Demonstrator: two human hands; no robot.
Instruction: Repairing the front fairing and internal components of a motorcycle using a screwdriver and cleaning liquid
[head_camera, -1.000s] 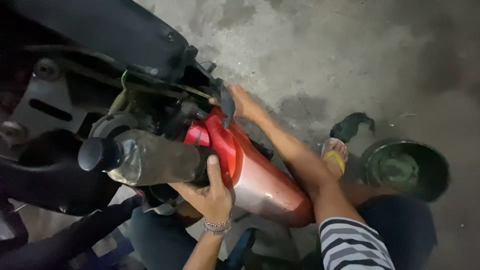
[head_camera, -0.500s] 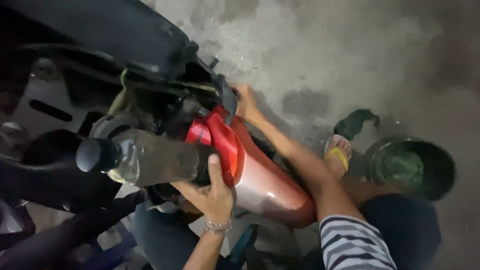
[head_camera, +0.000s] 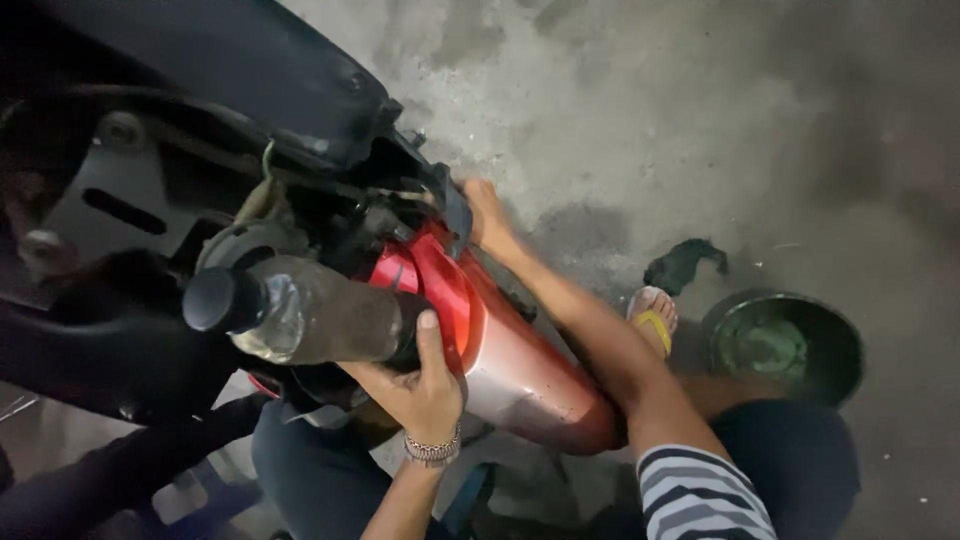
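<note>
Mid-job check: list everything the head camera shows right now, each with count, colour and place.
Motorcycle bodywork: one, black, upper left.
Red panel: one, red, centre, slanting down to the right.
Bottle: one, clear and grimy with a black cap, lying on its side left of centre.
Round basin: one, dark green, on the floor at right.
Rag: one, dark, on the floor above the sandal.
Sandal: one, yellow strap, on a foot right of centre.
Concrete floor: grey, stained, upper right.
Left hand: one, beaded bracelet at the wrist, gripping the bottle from below.
Right hand: one, striped sleeve, at the panel's upper end.
</note>
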